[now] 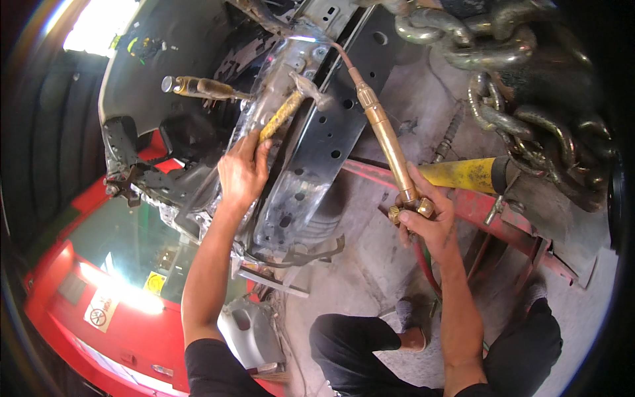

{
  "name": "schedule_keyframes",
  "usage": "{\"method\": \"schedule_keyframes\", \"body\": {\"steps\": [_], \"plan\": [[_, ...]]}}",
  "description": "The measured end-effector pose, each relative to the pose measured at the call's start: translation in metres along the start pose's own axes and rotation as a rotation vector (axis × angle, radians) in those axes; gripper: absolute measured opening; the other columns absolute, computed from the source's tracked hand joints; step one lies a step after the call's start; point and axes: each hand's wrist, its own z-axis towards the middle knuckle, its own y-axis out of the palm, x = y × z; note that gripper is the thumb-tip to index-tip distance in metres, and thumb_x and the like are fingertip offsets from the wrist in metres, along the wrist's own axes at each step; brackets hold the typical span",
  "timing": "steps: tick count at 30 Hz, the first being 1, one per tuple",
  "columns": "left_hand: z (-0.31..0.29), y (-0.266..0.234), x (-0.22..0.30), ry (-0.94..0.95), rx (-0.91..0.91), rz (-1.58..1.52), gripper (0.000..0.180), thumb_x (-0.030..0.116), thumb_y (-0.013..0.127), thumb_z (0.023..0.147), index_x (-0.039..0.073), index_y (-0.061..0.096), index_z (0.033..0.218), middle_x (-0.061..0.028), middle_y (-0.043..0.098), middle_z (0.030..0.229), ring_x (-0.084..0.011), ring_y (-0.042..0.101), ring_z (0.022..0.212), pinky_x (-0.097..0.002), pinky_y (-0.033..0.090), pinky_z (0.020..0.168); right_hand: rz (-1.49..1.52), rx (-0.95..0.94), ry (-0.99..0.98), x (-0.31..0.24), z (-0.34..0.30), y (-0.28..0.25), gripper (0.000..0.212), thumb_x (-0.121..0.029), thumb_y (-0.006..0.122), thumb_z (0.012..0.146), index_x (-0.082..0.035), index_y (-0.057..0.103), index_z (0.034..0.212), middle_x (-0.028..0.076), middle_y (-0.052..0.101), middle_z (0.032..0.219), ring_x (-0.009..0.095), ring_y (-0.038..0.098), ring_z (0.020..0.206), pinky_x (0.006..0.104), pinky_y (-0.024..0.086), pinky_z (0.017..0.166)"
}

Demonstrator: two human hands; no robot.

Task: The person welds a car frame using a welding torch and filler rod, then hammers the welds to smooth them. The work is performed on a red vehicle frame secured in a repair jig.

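Two hands (pixel 243 173) (pixel 433 215), one hammer (pixel 283 116), one torch (pixel 389 142), one jug (pixel 259 341)

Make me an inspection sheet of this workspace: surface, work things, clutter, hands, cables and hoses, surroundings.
Surface: holed metal beam, scuffed; grey floor below, stained.
Work things: yellow-handled hammer over the metalwork; brass torch, tip pointing toward it.
Clutter: grey plastic jug left of the person's legs; another handled tool left of the hammer.
Hands: left hand grips the hammer; right hand grips the torch near its knobs.
Cables and hoses: red hose below the torch, far end unclear.
Surroundings: heavy chain upper right; red bodywork lower left.
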Motion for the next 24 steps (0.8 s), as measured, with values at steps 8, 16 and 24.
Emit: {"method": "schedule_keyframes", "body": {"steps": [8, 16, 24], "plan": [[0.008, 0.010, 0.005, -0.073, 0.029, -0.023, 0.033, 0.034, 0.064, 0.106, 0.005, 0.074, 0.115, -0.0280, 0.072, 0.093, -0.0483, 0.070, 0.089, -0.0552, 0.053, 0.075, -0.031, -0.020, 0.016, 0.000, 0.000, 0.005, 0.077, 0.007, 0.071, 0.089, -0.003, 0.047, 0.161, 0.006, 0.071, 0.096, 0.010, 0.064, 0.066, 0.0256, 0.053, 0.053], [0.022, 0.016, 0.009, -0.162, 0.003, 0.007, 0.034, 0.036, 0.064, 0.105, 0.005, 0.074, 0.113, -0.0291, 0.072, 0.090, -0.0493, 0.070, 0.087, -0.0559, 0.053, 0.076, -0.012, -0.009, 0.020, -0.004, -0.002, 0.005, 0.079, 0.005, 0.073, 0.088, -0.003, 0.046, 0.161, 0.008, 0.072, 0.099, 0.010, 0.064, 0.068, 0.0260, 0.053, 0.052], [0.022, 0.007, 0.001, -0.134, -0.036, 0.098, 0.028, 0.032, 0.066, 0.104, 0.007, 0.073, 0.114, -0.0263, 0.073, 0.090, -0.0488, 0.070, 0.086, -0.0568, 0.053, 0.075, -0.002, 0.007, 0.014, -0.007, -0.001, 0.001, 0.079, 0.004, 0.073, 0.088, -0.004, 0.046, 0.161, 0.008, 0.071, 0.103, 0.011, 0.065, 0.070, 0.0266, 0.054, 0.052]]}}
